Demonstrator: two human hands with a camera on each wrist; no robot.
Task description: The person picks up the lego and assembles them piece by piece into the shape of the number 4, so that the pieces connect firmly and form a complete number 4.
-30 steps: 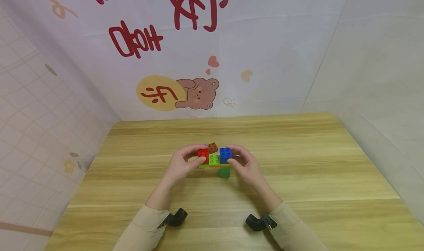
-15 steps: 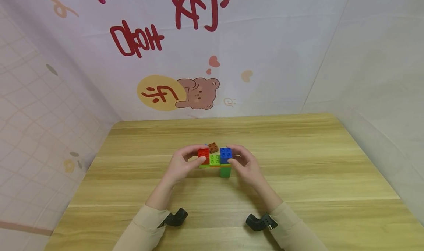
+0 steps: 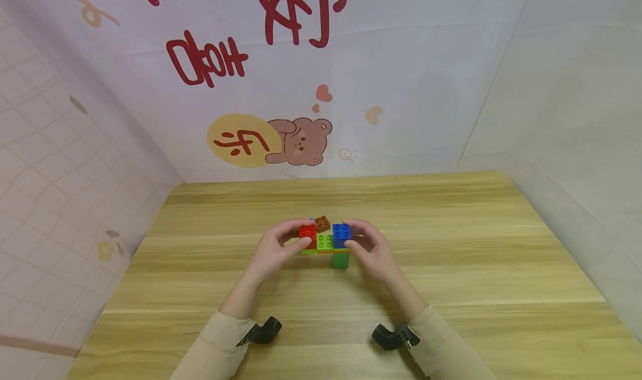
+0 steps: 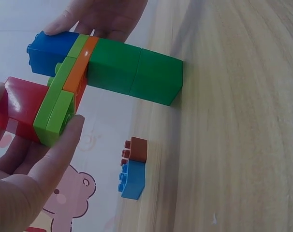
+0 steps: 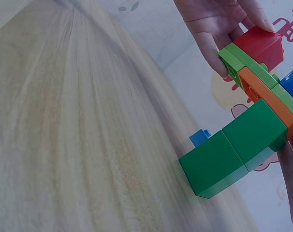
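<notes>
A toy-brick build stands upright on the table: two stacked dark green bricks (image 4: 129,70) form a column. Across its top lie an orange plate (image 4: 79,75) and lime green plates (image 3: 325,241), overhanging to the left. At the overhanging end sits a red brick (image 3: 308,238), held by my left hand (image 3: 273,252) between thumb and fingers, one digit touching the lime plate's underside in the left wrist view. Over the green column, a blue brick (image 3: 341,235) is held by my right hand (image 3: 373,252) from its right side. My right fingertips are partly hidden behind the blue brick.
Behind the build lie a brown brick (image 3: 322,223) and a light blue brick (image 4: 133,180), side by side. A wood-grain table (image 3: 451,229) extends around, with a printed cloth (image 3: 411,79) at its back edge. Each wrist carries a black camera mount (image 3: 266,331).
Almost nothing differs; both hands stay on the build, which holds its place. The left wrist mount has shifted very slightly.
</notes>
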